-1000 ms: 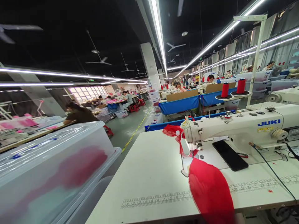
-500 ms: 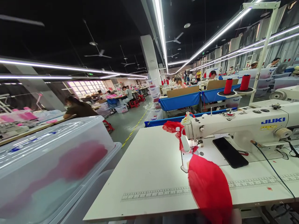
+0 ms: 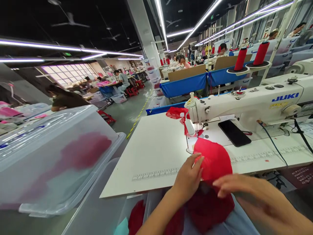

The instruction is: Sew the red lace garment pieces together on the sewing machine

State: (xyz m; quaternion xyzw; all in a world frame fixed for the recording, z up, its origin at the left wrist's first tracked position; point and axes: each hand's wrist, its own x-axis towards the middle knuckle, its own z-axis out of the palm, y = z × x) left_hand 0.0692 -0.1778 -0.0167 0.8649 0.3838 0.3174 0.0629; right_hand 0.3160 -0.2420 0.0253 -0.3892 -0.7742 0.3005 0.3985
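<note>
Far L: clear lidded bin (image 3: 80,156), reddish stuff showing thru the wall. Behind it, co-worker in dark top (image 3: 69,100) bent over a workstation. Then floor aisle w/ yellow stripe (image 3: 136,120).

Next, white counter (image 3: 149,143), printed ruler (image 3: 156,174) along its front edge. Below the edge, dark red cloth (image 3: 137,215) in a bin, partly cut off.

L hand (image 3: 189,176) at front edge of counter, fingers on L side of red fabric piece (image 3: 216,160); can't tell if pinched. Fabric lies flat-ish on counter right in front of the needle area, rounded top edge near the presser foot, lower end at the counter edge. More red cloth (image 3: 176,113) behind/L of the machine head. Darker red cloth (image 3: 207,209) on the lap below (can't tell if same piece, shadowed).

R hand (image 3: 234,184) over lower R edge of fabric, blurred; contact/grip unclear. Hands apart, fabric btwn them.

R of fabric: sewing machine (image 3: 256,98), white, "JUKI" on arm. Black phone (image 3: 234,133) lies flat, tilted, under the arm. Two red thread spools (image 3: 240,59) upright on stand behind. Far R: dark cable (image 3: 272,142) running down across counter.
</note>
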